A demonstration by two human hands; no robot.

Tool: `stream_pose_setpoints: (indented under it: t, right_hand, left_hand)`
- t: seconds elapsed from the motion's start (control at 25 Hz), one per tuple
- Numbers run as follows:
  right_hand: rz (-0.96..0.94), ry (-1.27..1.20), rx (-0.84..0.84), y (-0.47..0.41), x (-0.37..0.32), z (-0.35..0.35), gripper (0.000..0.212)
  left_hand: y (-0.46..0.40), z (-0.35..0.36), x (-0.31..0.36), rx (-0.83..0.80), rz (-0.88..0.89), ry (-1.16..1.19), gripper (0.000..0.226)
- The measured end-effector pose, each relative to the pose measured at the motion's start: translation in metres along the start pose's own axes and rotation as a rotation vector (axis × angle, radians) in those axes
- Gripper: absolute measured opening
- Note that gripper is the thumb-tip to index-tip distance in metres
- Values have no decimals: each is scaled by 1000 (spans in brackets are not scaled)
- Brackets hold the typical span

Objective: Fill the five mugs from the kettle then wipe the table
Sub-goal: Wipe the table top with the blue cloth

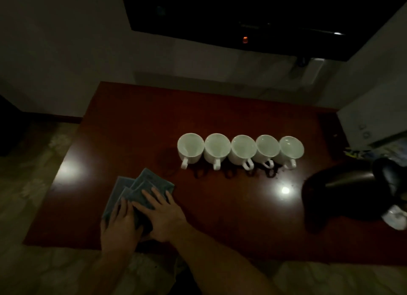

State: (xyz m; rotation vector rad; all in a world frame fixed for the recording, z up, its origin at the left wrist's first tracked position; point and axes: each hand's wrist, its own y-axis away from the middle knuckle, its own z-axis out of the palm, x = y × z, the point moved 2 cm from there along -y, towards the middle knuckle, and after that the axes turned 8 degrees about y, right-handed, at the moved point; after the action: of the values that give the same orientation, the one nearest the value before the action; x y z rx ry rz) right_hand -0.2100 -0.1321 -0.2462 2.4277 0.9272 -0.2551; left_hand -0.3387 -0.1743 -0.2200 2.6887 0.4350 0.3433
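Observation:
Several white mugs stand in a row on the dark red table [231, 217], from the leftmost mug [190, 148] to the rightmost mug [291, 148], handles toward me. A grey-blue cloth [148, 183] lies folded near the table's front left. My left hand [120, 223] and my right hand [161, 213] both rest flat on it, side by side, fingers spread. The dark kettle [343, 190] sits at the table's right edge, well away from both hands. Dark wet marks show on the table in front of the mugs.
A white cabinet [374, 118] stands at the back right, next to the table. A dark screen [242, 15] hangs on the wall behind. Some clutter and a white object [395, 216] lie by the kettle. Pale floor surrounds the table at the left and front.

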Motion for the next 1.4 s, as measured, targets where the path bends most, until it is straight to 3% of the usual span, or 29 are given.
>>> stream_pose_setpoints:
  t: [0.24,0.36,0.68,0.88,1.12,1.4]
  right_hand:
    - [107,10,18,120,81,22,97]
    - [176,13,12,187,133,35,97]
    - [323,17,20,381,281,55,90]
    - [292,118,-49,455,360,57,99]
    - [217,214,-93,512,417,52,100]
    - [245,210,-130,531,434,48,100]
  left_hand:
    - [60,45,114,-41,156,-171,84]
    - [88,75,178,-63,262,-146,93]
    - [174,145,381,-172,466,-264,84]
    - [216,158,480,-112,519,-258,81]
    - [229,174,545,-262,588,-202,71]
    - [215,178,555,-442,678,-67,65]
